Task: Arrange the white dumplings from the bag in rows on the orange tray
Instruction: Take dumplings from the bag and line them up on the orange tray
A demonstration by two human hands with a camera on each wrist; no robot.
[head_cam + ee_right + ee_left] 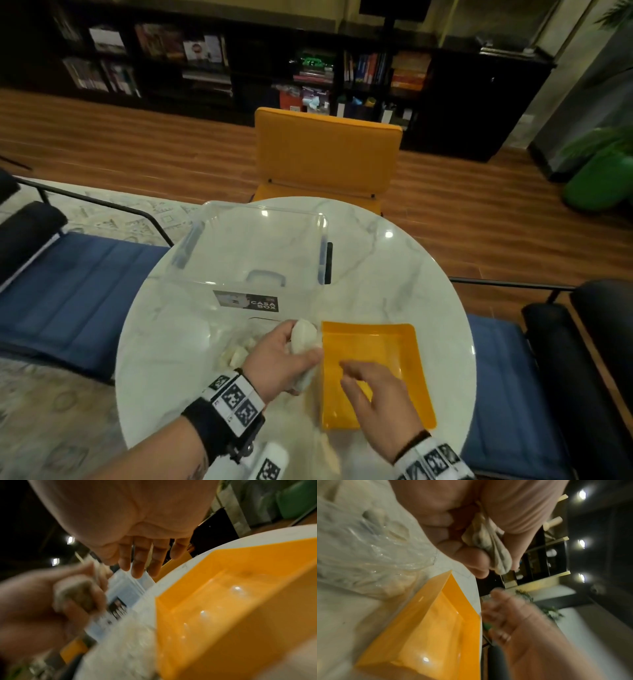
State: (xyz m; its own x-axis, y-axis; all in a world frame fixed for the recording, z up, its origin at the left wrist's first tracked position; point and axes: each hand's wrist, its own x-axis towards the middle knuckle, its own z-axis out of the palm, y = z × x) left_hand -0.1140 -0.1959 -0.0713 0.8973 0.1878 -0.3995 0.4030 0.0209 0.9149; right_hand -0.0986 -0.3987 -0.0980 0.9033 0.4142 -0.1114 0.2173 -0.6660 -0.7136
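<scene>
Left of the left grip, one crumpled clear plastic bag [236, 346] on the round white marble tabletop [394, 260], pale white dumplings inside, number unclear. Left hand [281, 356] curled round white dumplings [303, 337], seemingly two, just left of one shallow orange plastic tray [400, 346]. Right hand [376, 394] above that tray, fingers loose, holding nothing. Beyond both, one clear plastic storage box [253, 253].
</scene>
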